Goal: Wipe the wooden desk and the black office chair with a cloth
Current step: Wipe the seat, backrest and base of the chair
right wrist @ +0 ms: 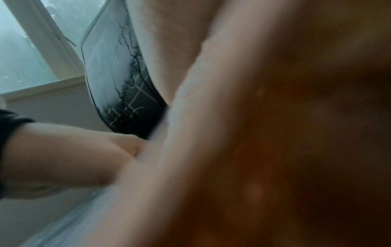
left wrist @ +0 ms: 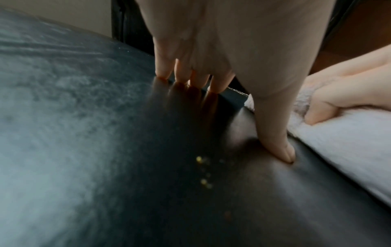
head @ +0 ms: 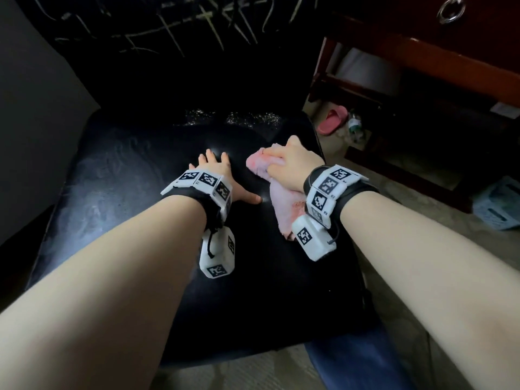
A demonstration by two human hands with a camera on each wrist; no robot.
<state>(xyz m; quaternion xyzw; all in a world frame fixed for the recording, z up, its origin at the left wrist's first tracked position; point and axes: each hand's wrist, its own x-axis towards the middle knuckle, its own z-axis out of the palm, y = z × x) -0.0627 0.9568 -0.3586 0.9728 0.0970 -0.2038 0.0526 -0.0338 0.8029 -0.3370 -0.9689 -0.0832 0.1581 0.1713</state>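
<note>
The black office chair's seat (head: pixel 135 198) fills the middle of the head view, its cracked backrest (head: pixel 168 38) behind. My left hand (head: pixel 222 178) lies flat on the seat with fingers spread; in the left wrist view its fingers (left wrist: pixel 162 70) and thumb (left wrist: pixel 283 150) press into the leather. Just to its right, my right hand (head: pixel 292 164) grips a bunched pink cloth (head: pixel 282 212) and holds it down on the seat. The cloth (left wrist: pixel 338 150) lies next to my left thumb. The wooden desk (head: pixel 450 52) stands at the upper right. The right wrist view is mostly a close blur.
Under the desk lie a pink slipper (head: pixel 332 121) and a plastic bottle (head: pixel 355 125). A blue crate (head: pixel 501 204) sits on the floor at the right. A drawer ring pull (head: pixel 451 9) hangs above. My blue-trousered leg (head: pixel 354 361) is at the seat's front edge.
</note>
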